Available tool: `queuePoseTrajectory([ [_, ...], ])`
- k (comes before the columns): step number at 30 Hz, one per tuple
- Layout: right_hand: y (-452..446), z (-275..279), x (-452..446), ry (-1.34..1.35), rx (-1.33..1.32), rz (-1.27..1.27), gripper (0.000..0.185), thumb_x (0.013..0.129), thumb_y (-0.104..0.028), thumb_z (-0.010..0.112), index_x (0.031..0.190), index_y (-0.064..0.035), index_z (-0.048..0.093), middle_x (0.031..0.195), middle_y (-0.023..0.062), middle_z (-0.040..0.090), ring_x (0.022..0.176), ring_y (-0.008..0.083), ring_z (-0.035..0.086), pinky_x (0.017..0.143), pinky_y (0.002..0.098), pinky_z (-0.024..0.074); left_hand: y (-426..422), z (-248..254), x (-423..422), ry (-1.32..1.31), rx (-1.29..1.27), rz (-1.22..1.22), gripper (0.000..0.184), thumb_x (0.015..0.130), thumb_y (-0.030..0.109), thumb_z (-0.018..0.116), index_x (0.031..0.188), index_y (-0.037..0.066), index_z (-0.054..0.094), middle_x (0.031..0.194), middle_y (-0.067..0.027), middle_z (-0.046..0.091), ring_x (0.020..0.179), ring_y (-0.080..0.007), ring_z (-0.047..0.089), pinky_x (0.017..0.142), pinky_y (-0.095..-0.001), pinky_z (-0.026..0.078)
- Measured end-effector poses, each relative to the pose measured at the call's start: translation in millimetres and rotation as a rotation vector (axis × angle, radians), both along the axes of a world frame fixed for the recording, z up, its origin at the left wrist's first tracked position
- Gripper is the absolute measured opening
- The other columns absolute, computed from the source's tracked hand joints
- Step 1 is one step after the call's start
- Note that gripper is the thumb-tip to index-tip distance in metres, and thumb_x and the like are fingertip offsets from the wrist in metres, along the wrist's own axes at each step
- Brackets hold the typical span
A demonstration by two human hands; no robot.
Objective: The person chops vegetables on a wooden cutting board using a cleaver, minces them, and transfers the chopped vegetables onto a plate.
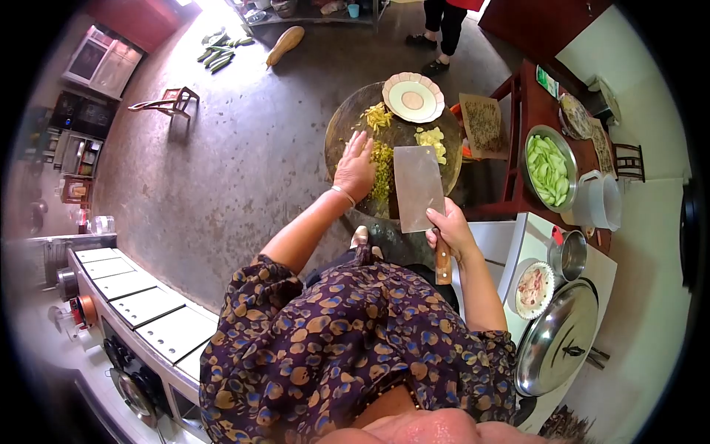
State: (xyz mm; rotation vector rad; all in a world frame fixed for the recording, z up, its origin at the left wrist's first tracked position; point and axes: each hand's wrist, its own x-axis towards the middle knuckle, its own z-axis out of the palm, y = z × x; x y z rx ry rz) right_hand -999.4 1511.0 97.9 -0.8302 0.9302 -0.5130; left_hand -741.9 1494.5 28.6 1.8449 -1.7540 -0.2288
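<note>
My right hand (452, 231) grips a cleaver (419, 185) near where its wooden handle meets the broad blade. The blade lies over the near right part of a round wooden chopping board (347, 118). My left hand (356, 167) is stretched out over the board's left side, fingers extended, beside a pile of chopped green pieces (382, 170). Whether its palm touches the pile or the wood I cannot tell. Yellow strips (378, 116) form a heap farther back. Pale slices (432, 141) lie just beyond the blade, and a scalloped plate (414, 98) rests at the board's far edge.
At right, a steel bowl of green slices (549, 166) and a white plastic jug (600, 201) stand on a red table. Nearer are a dish of meat (534, 289) and a large lidded pan (556, 340). A stool (171, 102) stands left; a person's legs (444, 29) show behind.
</note>
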Motion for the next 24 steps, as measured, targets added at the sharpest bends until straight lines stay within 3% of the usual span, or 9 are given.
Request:
queuePoseTrajectory([
  [1, 0.6, -1.8, 2.0, -0.051, 0.018, -0.021, 0.025, 0.096, -0.012, 0.054, 0.117, -0.0023, 0.045, 0.083, 0.0068, 0.058, 0.047, 0.0117, 0.050, 0.040, 0.0269, 0.0439, 6.0, 1.2, -3.4, 0.162, -0.041, 0.014, 0.051, 0.087, 0.017, 0.061, 0.133, -0.001, 0.049, 0.138, -0.0201, 0.048, 0.133, -0.0326, 0.040, 0.111, -0.0363, 0.031],
  [3, -1.9, -9.0, 10.4, -0.123, 0.060, -0.014, 0.023, 0.096, -0.014, 0.055, 0.115, -0.0038, 0.046, 0.083, 0.0062, 0.058, 0.048, 0.0116, 0.050, 0.041, 0.0263, 0.0435, 21.9, 39.6, -12.0, 0.675, 0.353, -0.040, 0.053, 0.092, 0.029, 0.057, 0.134, -0.002, 0.047, 0.135, -0.0186, 0.051, 0.129, -0.0307, 0.046, 0.108, -0.0381, 0.035],
  [5, -5.3, -14.8, 20.3, -0.179, 0.124, -0.008, 0.022, 0.096, -0.017, 0.057, 0.111, -0.0051, 0.048, 0.084, 0.0056, 0.058, 0.050, 0.0116, 0.050, 0.043, 0.0257, 0.0432, 22.6, 17.6, -23.5, 1.897, 0.550, -0.294, 0.075, 0.096, 0.058, 0.038, 0.137, -0.005, 0.042, 0.136, -0.0169, 0.053, 0.125, -0.0269, 0.051, 0.102, -0.0378, 0.042],
  [8, -4.5, -24.0, 31.5, -0.199, 0.141, 0.043, 0.021, 0.096, -0.018, 0.057, 0.111, -0.0056, 0.048, 0.084, 0.0050, 0.057, 0.049, 0.0111, 0.049, 0.043, 0.0260, 0.0435, 35.1, 16.9, -14.2, 2.319, 0.688, -0.361, 0.091, 0.093, 0.070, 0.021, 0.139, -0.007, 0.038, 0.139, -0.0176, 0.049, 0.125, -0.0263, 0.051, 0.105, -0.0374, 0.040],
  [12, 2.7, -19.1, 17.7, -0.231, 0.181, 0.146, 0.023, 0.096, -0.019, 0.058, 0.111, -0.0053, 0.048, 0.082, 0.0044, 0.056, 0.049, 0.0103, 0.048, 0.043, 0.0251, 0.0427, 34.1, 32.2, -9.3, 2.402, 0.574, -0.296, 0.094, 0.092, 0.071, 0.023, 0.141, -0.009, 0.033, 0.143, -0.0226, 0.042, 0.132, -0.0324, 0.042, 0.110, -0.0419, 0.034],
  [15, 12.3, -23.4, 0.9, -0.186, 0.161, 0.196, 0.025, 0.095, -0.018, 0.059, 0.113, -0.0053, 0.047, 0.081, 0.0040, 0.055, 0.047, 0.0102, 0.047, 0.042, 0.0249, 0.0418, 21.6, 36.7, -0.4, 2.395, 0.465, -0.013, 0.089, 0.094, 0.067, 0.026, 0.140, -0.009, 0.034, 0.144, -0.0247, 0.040, 0.133, -0.0359, 0.040, 0.111, -0.0430, 0.034],
  [19, 26.1, -30.2, -16.4, -0.168, 0.119, 0.091, 0.027, 0.094, -0.018, 0.059, 0.114, -0.0050, 0.047, 0.079, 0.0042, 0.056, 0.045, 0.0111, 0.047, 0.041, 0.0256, 0.0418, 0.7, 32.2, -0.1, 2.160, 0.265, 0.196, 0.080, 0.098, 0.058, 0.033, 0.138, -0.011, 0.035, 0.137, -0.0243, 0.048, 0.127, -0.0353, 0.047, 0.111, -0.0428, 0.033],
  [23, 39.5, -54.0, -23.5, 0.000, -0.030, -0.130, 0.023, 0.095, -0.018, 0.058, 0.112, -0.0056, 0.047, 0.079, 0.0053, 0.059, 0.045, 0.0120, 0.049, 0.039, 0.0267, 0.0415, -28.1, 18.0, 4.4, 1.193, 0.277, -0.112, 0.064, 0.104, 0.046, 0.026, 0.125, -0.007, 0.055, 0.126, -0.0164, 0.060, 0.124, -0.0236, 0.052, 0.108, -0.0335, 0.035],
  [24, 42.3, -59.7, -24.9, 0.055, -0.071, -0.190, 0.022, 0.095, -0.018, 0.057, 0.110, -0.0061, 0.047, 0.079, 0.0057, 0.059, 0.045, 0.0120, 0.049, 0.039, 0.0267, 0.0413, -33.6, 11.7, 8.5, 1.123, 0.274, -0.159, 0.063, 0.104, 0.045, 0.026, 0.124, -0.006, 0.056, 0.125, -0.0153, 0.060, 0.123, -0.0226, 0.052, 0.108, -0.0329, 0.035],
])
